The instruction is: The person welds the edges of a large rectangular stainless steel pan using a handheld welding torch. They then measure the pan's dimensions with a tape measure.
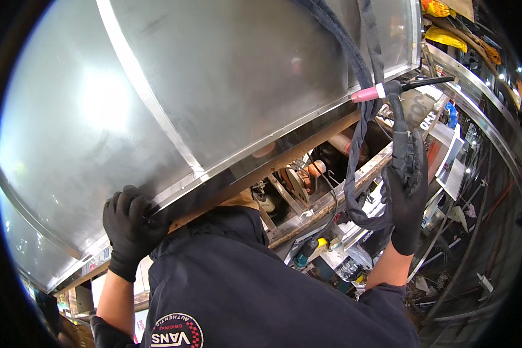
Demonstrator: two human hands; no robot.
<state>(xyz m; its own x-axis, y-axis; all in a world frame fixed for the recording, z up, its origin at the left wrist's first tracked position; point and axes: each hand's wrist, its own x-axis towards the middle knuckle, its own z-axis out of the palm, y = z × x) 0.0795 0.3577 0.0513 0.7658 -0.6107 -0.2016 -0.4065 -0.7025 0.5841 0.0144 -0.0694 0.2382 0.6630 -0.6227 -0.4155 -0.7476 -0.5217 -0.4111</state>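
Observation:
My right hand [407, 185], in a black glove, is wrapped round the handle of a TIG welding torch [392, 88]. The torch's pink nozzle points left, with its tip at the front edge of a large shiny sheet metal panel [232, 81]. From the torch side a dark cloth-covered cable [354, 174] loops down beside my wrist and also runs up across the panel. My left hand [131, 226], gloved in black too, is closed over the panel's near edge at the lower left, its fingers curled on the metal; the thumb side is partly hidden.
Under the panel runs a bench frame [325, 210] with bars and gaps. Inside sits a grinder-like tool with a disc [296, 184]. A teal and black power tool [305, 253] lies below. Long metal strips [493, 133] curve at the right, near yellow gloves or cloths [446, 38].

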